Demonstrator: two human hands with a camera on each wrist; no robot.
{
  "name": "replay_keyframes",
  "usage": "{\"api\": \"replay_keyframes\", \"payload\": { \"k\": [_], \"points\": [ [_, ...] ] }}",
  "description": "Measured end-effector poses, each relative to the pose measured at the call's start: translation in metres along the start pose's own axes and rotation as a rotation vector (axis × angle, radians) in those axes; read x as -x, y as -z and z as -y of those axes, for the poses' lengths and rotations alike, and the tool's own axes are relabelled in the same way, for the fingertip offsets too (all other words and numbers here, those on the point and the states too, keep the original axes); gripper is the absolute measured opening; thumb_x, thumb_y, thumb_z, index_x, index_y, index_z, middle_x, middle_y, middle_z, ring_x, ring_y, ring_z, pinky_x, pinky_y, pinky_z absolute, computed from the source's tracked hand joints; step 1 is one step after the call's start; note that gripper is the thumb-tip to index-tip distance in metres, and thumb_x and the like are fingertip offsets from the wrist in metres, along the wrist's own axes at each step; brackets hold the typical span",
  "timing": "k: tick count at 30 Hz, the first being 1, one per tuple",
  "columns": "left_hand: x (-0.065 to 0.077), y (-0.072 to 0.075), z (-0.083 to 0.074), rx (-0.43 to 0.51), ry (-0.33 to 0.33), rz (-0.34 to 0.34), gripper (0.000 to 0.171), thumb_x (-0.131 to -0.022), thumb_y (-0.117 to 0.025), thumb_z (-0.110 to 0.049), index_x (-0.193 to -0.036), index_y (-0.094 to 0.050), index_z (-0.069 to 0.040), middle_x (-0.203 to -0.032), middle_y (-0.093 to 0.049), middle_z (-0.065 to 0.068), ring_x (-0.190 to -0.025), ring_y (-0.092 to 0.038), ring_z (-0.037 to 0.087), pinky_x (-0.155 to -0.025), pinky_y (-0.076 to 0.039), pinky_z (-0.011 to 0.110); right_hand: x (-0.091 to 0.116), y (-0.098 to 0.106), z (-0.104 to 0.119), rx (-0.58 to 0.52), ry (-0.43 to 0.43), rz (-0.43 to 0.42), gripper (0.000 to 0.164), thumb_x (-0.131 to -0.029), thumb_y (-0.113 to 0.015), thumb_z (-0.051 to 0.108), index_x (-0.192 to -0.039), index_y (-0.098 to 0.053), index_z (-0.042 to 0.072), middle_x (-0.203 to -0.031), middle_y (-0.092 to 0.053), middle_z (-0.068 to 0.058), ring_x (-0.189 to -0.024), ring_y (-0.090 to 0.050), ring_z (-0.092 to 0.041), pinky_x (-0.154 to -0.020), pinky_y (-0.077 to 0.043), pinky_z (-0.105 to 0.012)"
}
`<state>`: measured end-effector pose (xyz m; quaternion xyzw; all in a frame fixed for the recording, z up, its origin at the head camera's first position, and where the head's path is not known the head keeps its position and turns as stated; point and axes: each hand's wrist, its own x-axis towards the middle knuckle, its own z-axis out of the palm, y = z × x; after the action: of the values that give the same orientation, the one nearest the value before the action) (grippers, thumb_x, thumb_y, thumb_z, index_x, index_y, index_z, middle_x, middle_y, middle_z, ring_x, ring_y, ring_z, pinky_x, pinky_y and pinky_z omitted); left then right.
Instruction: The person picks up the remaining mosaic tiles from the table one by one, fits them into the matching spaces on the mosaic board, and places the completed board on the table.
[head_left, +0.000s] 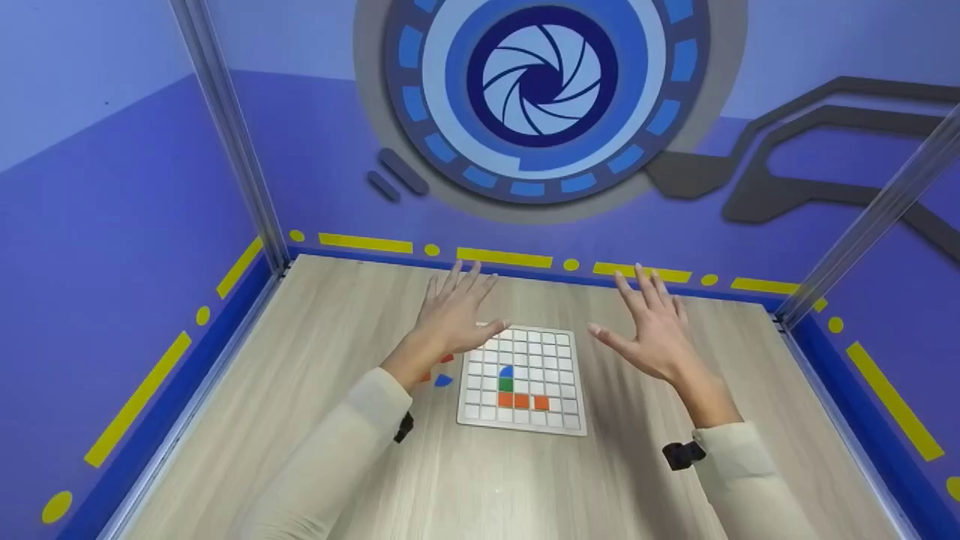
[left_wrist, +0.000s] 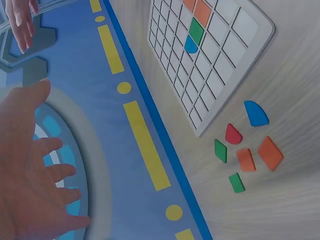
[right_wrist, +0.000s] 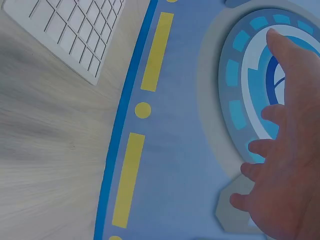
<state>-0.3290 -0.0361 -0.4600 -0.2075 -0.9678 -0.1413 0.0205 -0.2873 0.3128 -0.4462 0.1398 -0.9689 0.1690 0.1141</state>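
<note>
"How are you posed?"
"My left hand (head_left: 452, 311) and right hand (head_left: 660, 341) hover, fingers spread."
"And the grid board (head_left: 551, 371)?"
"On the table (head_left: 480, 487), lower down, bearing coloured tiles (head_left: 506, 385); loose pieces (left_wrist: 246, 159) lie on its left."

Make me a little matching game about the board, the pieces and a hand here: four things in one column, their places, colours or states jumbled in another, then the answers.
Things
1. Grid board
2. Loose pieces
3. Right hand
4. Green square on the board

Places, colours, states
A. Spread open, holding nothing
B. Between a blue piece and an orange square
C. Left of the board, from the person's side
D. Mostly white

Pairs: 1-D, 2-C, 3-A, 4-B
</note>
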Motion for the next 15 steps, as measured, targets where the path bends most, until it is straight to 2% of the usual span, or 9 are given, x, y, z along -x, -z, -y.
{"api": "replay_keyframes", "payload": {
  "k": [6,12,15],
  "points": [
    [0.011,-0.01,0.031,0.121,0.027,-0.024,0.08,-0.103,-0.054,-0.064,-0.169,-0.029,-0.027,-0.176,-0.018,0.005,-0.163,-0.008,0.034,-0.126,-0.011,0.063,0.013,-0.017,-0.013,-0.112,0.021,-0.045,0.096,-0.095,-0.071,0.06,-0.17,-0.024,0.023,-0.177,-0.01,-0.012,-0.162,-0.002,-0.039,-0.12,-0.005,-0.077],
    [0.029,-0.035,0.066,0.31,0.063,-0.054,0.073,-0.105,-0.061,-0.051,-0.166,-0.038,-0.018,-0.173,-0.028,0.009,-0.161,-0.019,0.035,-0.126,-0.02,0.058,0.03,-0.057,-0.025,-0.291,-0.035,-0.058,0.09,-0.097,-0.073,0.049,-0.169,-0.029,0.019,-0.176,-0.015,-0.015,-0.16,-0.008,-0.045,-0.119,-0.011,-0.077],
    [0.037,-0.05,0.079,0.392,0.111,-0.07,0.069,-0.105,-0.066,-0.042,-0.163,-0.042,-0.015,-0.171,-0.032,0.01,-0.159,-0.025,0.034,-0.126,-0.024,0.056,0.037,-0.08,-0.025,-0.357,-0.081,-0.032,0.086,-0.099,-0.071,0.048,-0.168,-0.03,0.015,-0.175,-0.016,-0.017,-0.159,-0.012,-0.047,-0.119,-0.013,-0.075]
  ]
}}
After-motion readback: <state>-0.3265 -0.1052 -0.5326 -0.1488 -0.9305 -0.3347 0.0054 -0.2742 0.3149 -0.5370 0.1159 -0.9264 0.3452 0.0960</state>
